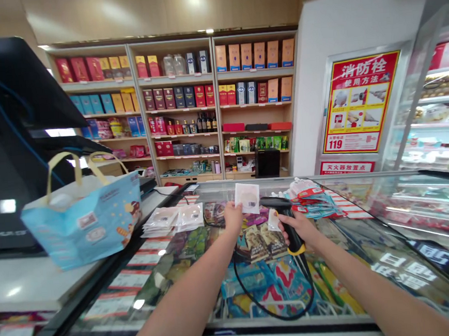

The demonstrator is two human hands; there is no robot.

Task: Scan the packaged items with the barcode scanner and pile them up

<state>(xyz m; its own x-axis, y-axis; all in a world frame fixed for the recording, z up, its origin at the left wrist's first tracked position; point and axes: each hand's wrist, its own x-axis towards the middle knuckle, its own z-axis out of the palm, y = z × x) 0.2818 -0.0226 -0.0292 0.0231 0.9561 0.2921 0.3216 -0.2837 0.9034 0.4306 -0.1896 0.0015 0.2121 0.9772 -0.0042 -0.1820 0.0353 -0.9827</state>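
My left hand [233,216] pinches the edge of a small white square packet [247,198], held upright above the glass-topped freezer [141,293]. To its right, my right hand [297,229] is wrapped round the handle of a black and yellow barcode scanner [286,220], whose head points left toward the packet. A smaller white piece [273,220] shows at the fingers of my right hand. The scanner's black cable [259,307] loops down over the glass. Left of my left hand lie stacks of similar white packets [174,218]. Red and blue packets [314,199] are piled right of the scanner.
A light blue bag [92,225] with cream handles stands on the white counter [19,280] at left, before a black monitor [17,101]. Shelves of boxes [180,97] line the back wall. A red poster [361,103] and a lit display fridge [437,104] are at right.
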